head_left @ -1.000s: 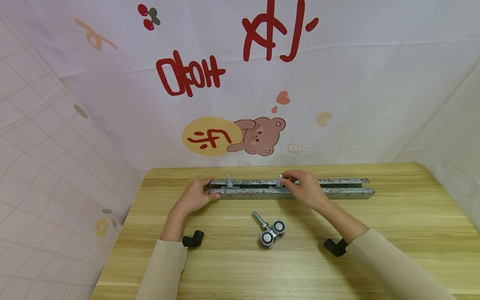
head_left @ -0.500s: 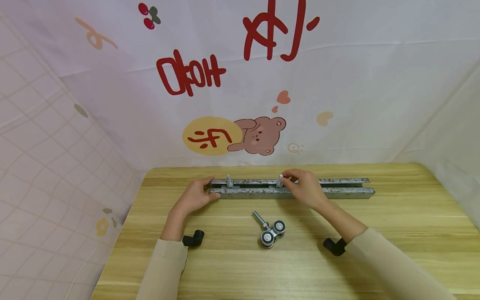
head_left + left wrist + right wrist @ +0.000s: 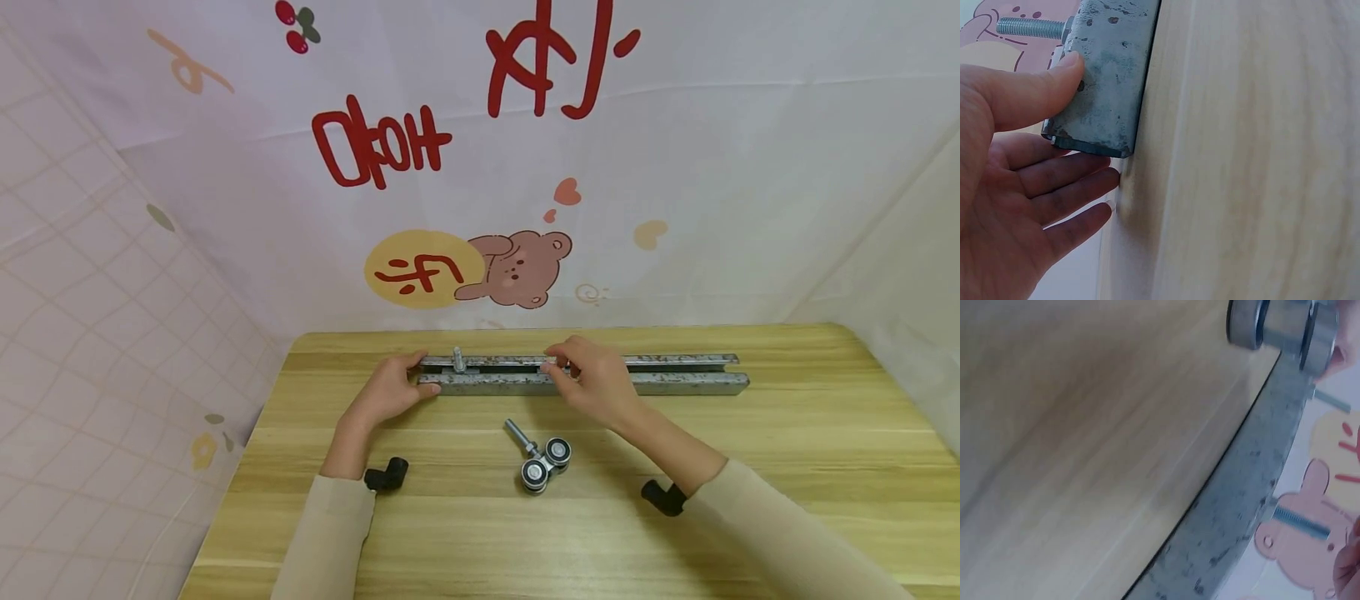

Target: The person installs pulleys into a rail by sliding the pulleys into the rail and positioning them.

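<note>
A grey, worn metal channel rail (image 3: 690, 382) lies across the far part of the table. My left hand (image 3: 386, 392) grips its left end; in the left wrist view the thumb (image 3: 1063, 81) presses its side. One bolt (image 3: 459, 360) stands upright from the slot near that hand. Farther right, my right hand (image 3: 600, 383) has thumb and forefinger at a second threaded bolt (image 3: 1300, 522), seemingly pinching its top. The fingers mostly hide this bolt in the head view. A loose twin-wheel roller trolley (image 3: 546, 464) with a threaded stem lies in front of the rail.
Two black elbow-shaped pieces lie on the wooden table (image 3: 465, 542): the left piece (image 3: 387, 475) by the left sleeve, the right piece (image 3: 665, 497) partly under the right forearm. A printed white cloth wall (image 3: 712, 208) rises behind the table.
My right hand has shifted slightly left, and its fingers now cover the second bolt, which showed beside them before. My left hand stays on the rail's end. The loose trolley lies where it was.
</note>
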`<action>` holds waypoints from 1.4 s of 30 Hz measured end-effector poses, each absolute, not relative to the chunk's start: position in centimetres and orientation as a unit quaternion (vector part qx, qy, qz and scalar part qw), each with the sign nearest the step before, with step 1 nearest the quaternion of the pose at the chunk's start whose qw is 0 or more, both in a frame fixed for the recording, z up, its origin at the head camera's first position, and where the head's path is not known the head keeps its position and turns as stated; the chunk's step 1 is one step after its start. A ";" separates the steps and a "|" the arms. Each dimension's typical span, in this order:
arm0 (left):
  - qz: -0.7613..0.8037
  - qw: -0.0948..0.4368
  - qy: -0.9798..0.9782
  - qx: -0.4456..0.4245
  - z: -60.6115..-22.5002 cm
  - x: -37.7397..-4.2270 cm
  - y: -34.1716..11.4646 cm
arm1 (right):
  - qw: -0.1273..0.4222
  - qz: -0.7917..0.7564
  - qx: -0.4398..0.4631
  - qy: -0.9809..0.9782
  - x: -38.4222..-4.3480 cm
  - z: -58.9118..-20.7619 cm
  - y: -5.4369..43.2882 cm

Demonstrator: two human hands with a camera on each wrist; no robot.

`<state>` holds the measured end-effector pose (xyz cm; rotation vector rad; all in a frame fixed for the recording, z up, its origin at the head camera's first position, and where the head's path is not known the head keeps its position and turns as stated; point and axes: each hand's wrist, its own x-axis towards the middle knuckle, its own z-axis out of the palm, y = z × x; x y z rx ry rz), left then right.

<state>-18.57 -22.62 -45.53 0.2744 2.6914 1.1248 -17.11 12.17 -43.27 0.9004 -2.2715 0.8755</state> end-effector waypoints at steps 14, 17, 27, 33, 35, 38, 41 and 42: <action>0.379 0.107 0.915 0.091 -45.4 -18.6 -22.7 | 0.074 0.224 0.402 -0.885 -14.6 -44.2 8.8; 0.380 0.106 0.914 0.091 -45.5 -18.6 -22.7 | 0.032 0.199 0.387 -0.900 -14.5 -44.3 8.3; 0.381 0.106 0.914 0.092 -45.7 -18.5 -23.0 | -0.028 0.157 0.354 -0.922 -14.6 -45.0 6.9; 0.378 0.104 0.915 0.097 -45.7 -18.6 -22.9 | -0.057 0.155 0.340 -0.926 -14.7 -45.2 6.4; 0.378 0.104 0.915 0.096 -45.7 -18.6 -22.9 | -0.068 0.159 0.340 -0.924 -14.8 -45.2 6.4; 0.379 0.105 0.915 0.094 -45.7 -18.6 -22.8 | -0.081 0.167 0.346 -0.920 -14.9 -45.1 6.4; 0.383 0.106 0.913 0.093 -45.5 -18.5 -22.7 | -0.083 0.176 0.351 -0.916 -14.9 -44.8 6.5; 0.384 0.107 0.912 0.093 -45.4 -18.5 -22.7 | -0.083 0.180 0.352 -0.915 -14.9 -44.8 6.5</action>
